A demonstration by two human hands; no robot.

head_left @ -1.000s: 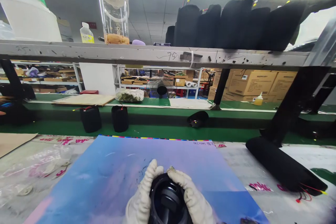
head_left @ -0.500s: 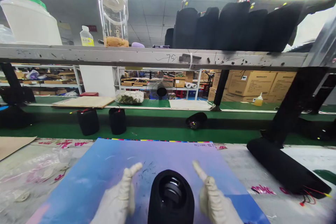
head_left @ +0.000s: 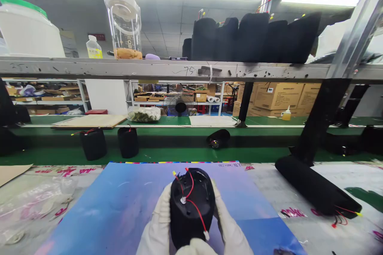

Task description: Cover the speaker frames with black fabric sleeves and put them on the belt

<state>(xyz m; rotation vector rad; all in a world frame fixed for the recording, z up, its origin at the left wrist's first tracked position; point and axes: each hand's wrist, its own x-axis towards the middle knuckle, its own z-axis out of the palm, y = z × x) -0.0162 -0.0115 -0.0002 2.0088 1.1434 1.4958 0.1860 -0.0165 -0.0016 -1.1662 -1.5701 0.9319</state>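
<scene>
The gloved left hand (head_left: 157, 223) and right hand (head_left: 230, 223) were grasping a black cylinder (head_left: 191, 207) from either side, fingers wrapped around it; its upturned end carried red wires (head_left: 190, 185) looped across it; it was held over a blue sheet (head_left: 95, 215) lying on the worktop (head_left: 263, 183); a black roll (head_left: 311, 187) lay to the right, well apart; a crumpled plastic bag (head_left: 36, 199) lay to the left; two more black cylinders (head_left: 93, 144) stood on a green belt (head_left: 167, 154) beyond.

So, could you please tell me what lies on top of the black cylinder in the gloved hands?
Red wires cross the black cylinder, with a yellow tip and a white tip; its inside is hidden.
</scene>
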